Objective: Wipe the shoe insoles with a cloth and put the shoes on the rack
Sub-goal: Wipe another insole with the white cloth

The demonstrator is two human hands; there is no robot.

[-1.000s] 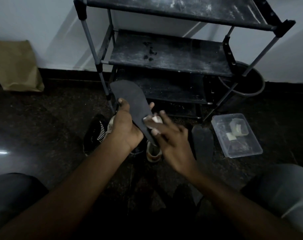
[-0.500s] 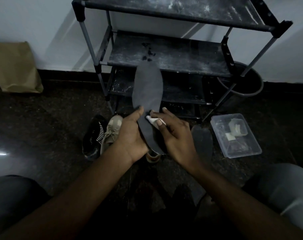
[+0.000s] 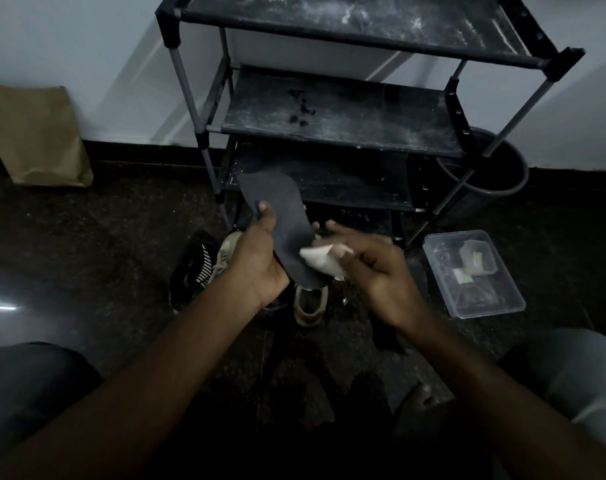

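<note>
Just in front of the black shoe rack (image 3: 332,112), the left hand (image 3: 260,261) grips a dark insole (image 3: 281,209), thumb curled over its upper face. The right hand (image 3: 374,271) pinches a wadded white cloth (image 3: 320,263) against the insole's near end. Wiping looks to be the step in hand; the next move probably calls for a firm stroke toward the far tip. A beige sneaker (image 3: 308,301) and a black shoe (image 3: 190,268) lie on the floor beneath the hands, not yet racked.

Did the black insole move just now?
Yes. The insole tilted left; its tip sank from the middle shelf of the rack to the lower shelf.
</note>
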